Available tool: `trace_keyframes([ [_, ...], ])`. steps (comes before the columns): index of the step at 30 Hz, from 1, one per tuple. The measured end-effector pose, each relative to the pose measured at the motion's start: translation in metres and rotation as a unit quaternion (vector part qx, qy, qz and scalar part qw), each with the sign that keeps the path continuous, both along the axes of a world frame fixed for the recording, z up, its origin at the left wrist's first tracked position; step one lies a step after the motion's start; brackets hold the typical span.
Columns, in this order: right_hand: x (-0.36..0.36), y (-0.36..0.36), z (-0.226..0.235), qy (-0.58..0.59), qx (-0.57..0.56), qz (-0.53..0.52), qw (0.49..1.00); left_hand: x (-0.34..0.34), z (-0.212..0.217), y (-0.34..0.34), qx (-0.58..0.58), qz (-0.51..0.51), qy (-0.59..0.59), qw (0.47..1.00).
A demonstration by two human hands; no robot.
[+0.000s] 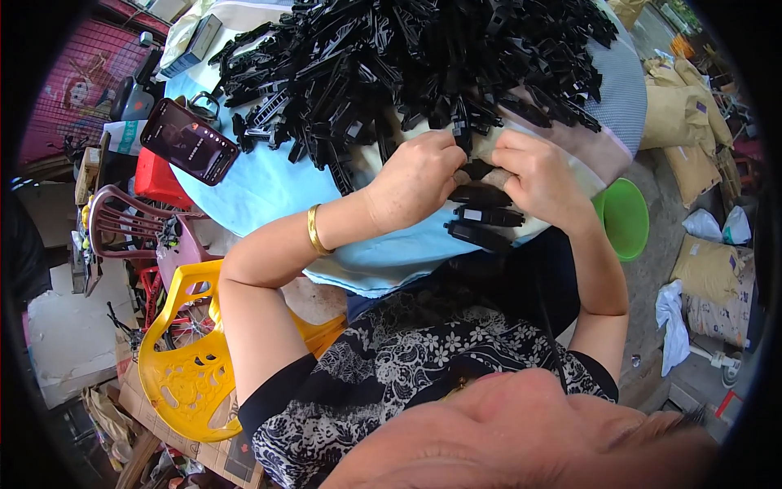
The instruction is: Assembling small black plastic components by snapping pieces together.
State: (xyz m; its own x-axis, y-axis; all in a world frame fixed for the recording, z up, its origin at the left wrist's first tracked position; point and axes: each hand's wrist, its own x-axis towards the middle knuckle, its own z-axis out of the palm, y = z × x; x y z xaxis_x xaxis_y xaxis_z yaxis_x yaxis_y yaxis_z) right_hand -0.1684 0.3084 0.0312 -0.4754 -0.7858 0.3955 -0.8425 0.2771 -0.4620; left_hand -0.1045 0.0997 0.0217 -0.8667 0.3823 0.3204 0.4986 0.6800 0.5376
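Observation:
My left hand [414,181] and my right hand [542,175] face each other at the near edge of a round table. Both are closed, fingertips pinched around a small black plastic part [477,169] between them; much of it is hidden by the fingers. Just below my hands, several similar black plastic pieces [487,215] lie side by side near the table's edge. Beyond them spreads a large heap of black plastic parts [423,65], its nearest pieces close to my fingertips.
A light blue cloth [232,196] covers the table's left part. On it rest a phone [189,141] with a lit screen and a small box [195,47]. A yellow chair [183,359] and a pink chair [122,222] stand left. At right are a green bucket [629,222] and sacks [676,118].

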Motion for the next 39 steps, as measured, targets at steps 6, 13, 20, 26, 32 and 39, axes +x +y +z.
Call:
trace_keyframes([
  [6,-0.015,0.002,0.001,-0.098,-0.001,-0.032,0.995,-0.013,0.014,-0.009,0.020,-0.034,-0.112,0.993],
  [13,-0.019,-0.028,-0.007,0.093,0.023,-0.102,0.990,-0.013,-0.006,0.004,-0.067,0.089,0.060,0.992],
  [20,-0.009,-0.011,0.001,0.108,0.046,-0.104,0.988,-0.002,-0.001,0.002,-0.050,0.060,0.028,0.997],
  [26,-0.013,-0.003,0.001,-0.181,-0.119,-0.128,0.968,-0.010,-0.003,0.000,-0.025,-0.014,0.050,0.998],
  [32,-0.018,0.001,0.002,-0.152,-0.028,-0.056,0.986,-0.012,-0.005,-0.003,0.019,0.048,0.025,0.998],
  [39,-0.015,0.006,0.003,0.041,0.004,-0.090,0.995,-0.010,-0.004,-0.003,-0.001,0.067,0.022,0.997],
])
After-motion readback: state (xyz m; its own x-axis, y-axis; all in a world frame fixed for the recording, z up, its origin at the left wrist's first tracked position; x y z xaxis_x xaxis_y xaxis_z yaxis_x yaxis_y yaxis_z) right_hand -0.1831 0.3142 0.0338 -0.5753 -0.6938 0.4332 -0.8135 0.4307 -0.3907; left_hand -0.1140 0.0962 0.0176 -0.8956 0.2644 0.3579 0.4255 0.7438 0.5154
